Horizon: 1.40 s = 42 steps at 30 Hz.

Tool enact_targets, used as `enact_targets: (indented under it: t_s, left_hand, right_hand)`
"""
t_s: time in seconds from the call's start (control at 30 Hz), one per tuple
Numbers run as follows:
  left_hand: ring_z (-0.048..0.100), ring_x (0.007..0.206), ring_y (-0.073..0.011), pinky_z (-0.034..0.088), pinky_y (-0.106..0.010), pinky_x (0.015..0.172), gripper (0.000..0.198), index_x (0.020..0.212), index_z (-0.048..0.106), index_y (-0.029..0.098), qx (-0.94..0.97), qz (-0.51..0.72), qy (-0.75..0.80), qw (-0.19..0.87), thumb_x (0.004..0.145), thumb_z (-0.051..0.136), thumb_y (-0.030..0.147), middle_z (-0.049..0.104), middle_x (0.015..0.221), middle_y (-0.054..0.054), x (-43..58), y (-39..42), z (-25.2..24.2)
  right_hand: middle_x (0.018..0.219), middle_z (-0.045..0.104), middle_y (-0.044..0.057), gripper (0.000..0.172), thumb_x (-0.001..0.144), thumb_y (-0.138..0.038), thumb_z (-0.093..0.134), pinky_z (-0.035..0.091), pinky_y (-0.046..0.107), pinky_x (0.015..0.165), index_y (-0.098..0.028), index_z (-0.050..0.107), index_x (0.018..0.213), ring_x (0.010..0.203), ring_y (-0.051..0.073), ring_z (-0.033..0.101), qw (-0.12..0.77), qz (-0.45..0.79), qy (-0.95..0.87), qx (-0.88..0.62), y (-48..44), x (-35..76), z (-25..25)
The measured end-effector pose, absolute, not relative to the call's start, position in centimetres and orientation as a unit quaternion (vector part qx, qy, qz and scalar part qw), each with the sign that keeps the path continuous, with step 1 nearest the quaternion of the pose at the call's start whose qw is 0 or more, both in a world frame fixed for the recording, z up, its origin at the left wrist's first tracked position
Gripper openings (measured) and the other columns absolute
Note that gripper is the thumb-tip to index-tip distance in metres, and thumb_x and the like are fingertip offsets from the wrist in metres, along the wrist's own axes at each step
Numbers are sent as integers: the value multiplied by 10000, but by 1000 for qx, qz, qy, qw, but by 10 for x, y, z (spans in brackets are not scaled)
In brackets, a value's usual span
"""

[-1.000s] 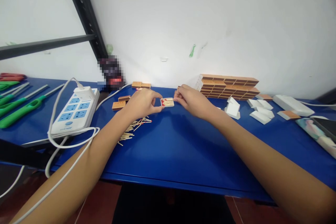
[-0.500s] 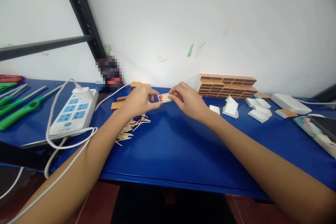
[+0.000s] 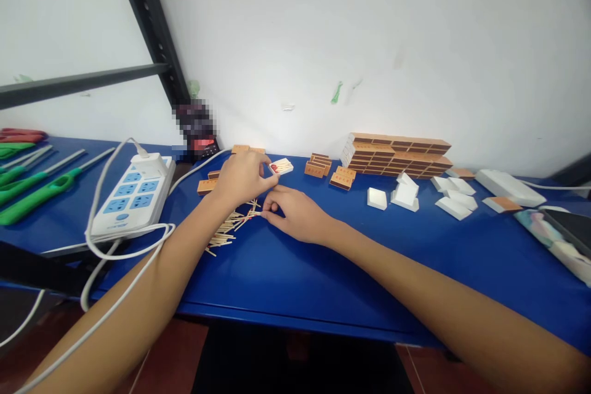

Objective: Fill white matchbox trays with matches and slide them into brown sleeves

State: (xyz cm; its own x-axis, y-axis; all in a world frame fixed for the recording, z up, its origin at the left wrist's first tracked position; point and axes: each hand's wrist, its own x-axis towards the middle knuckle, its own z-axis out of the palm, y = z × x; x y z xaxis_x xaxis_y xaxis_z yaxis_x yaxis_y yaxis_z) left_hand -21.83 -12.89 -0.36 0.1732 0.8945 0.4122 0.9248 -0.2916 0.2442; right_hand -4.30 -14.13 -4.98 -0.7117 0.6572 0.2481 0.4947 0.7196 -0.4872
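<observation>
White card, shallow and rectangular: an open matchbox tray [image 3: 285, 171] of slim red-tipped matches [image 3: 280, 165] is pinched in the left hand's [image 3: 244, 177] fingers over a glossy blue counter [image 3: 323, 283]. The right hand's [image 3: 300, 213] fingers curl at the edge of a loose, spiky matchstick heap [image 3: 222, 237]; whether they grip one is unclear. Beyond, brown-and-orange matchboxes [image 3: 401, 155] form a brick-like stack.

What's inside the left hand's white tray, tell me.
The white tray in the left hand holds matches, red heads toward that hand. They cover much of its floor; anything beneath cannot be seen.
</observation>
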Motion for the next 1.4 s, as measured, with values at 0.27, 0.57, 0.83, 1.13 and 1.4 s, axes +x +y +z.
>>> enact_targets:
  t_s: [0.27,0.57,0.83,1.13,1.4]
  left_hand:
    - [679,769,-230,447,-351,678,265,967,809,196,-763,-240,-598,41,830,705,397,776,810,-32,-217,-130,-4]
    - [648,711,-210,422,-342,639,264,943,803,199,-770,-225,-595,36,836,689,412,766,787,-35,-216,-129,-6]
    - [653,717,-222,428,-346,642,270,940,796,185,-773,-216,-595,34,831,685,405,762,792,-52,-216,-130,-7]
    - [652,717,-221,438,-350,641,264,949,801,183,-796,-203,-571,9,833,706,400,756,804,-61,-218,-128,-8]
    - [619,634,-178,381,-328,586,237,959,811,208,-832,-179,-524,-28,823,736,386,745,748,-29,-215,-132,-8]
  right_hand:
    - [868,723,38,71,937,-206,671,427,280,671,-189,701,874,748,165,626,90,186,-894,-397,-116,6,-26]
    - [847,738,38,85,932,-243,654,416,286,639,-192,671,866,739,176,639,79,164,-882,-434,-106,20,-16]
    - [842,693,31,149,922,-327,730,396,281,637,-192,695,872,723,164,592,102,160,-907,-375,-110,12,-25]
    - [825,713,35,124,960,-252,678,381,281,628,-189,690,854,710,165,591,68,186,-901,-385,-108,17,-17]
    - [972,678,85,128,1004,-250,647,371,309,675,-175,669,903,804,194,590,148,56,-892,-423,-95,31,-6]
